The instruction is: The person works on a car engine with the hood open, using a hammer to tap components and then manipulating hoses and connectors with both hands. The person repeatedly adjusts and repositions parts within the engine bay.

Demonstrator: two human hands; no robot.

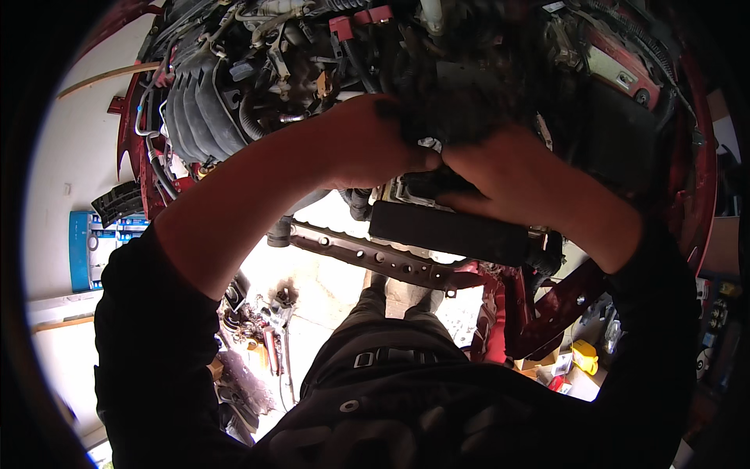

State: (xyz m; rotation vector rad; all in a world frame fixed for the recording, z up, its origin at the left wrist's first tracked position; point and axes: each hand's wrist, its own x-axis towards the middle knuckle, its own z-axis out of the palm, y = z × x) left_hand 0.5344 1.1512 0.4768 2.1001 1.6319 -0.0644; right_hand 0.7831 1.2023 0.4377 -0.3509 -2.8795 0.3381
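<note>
Both my hands meet in the shaded front middle of an open engine bay. My left hand (375,144) is closed, its thumb stretched toward a small shiny piece (428,144) between the hands. Beside it my right hand (500,172) curls inward, thumb side almost touching the left. What the fingers grip is hidden in shadow. Just below the hands lies a long black box-shaped part (449,230), set crosswise in front of the engine. A dark blurred shape covers the area above my right hand.
A perforated metal crossbar (367,255) runs below the hands. Black ribbed engine cover (201,109) is at left, a red connector cover (341,29) at the top. Red body panels (695,195) flank the bay. Tools and parts (266,336) and a yellow container (584,356) lie on the floor.
</note>
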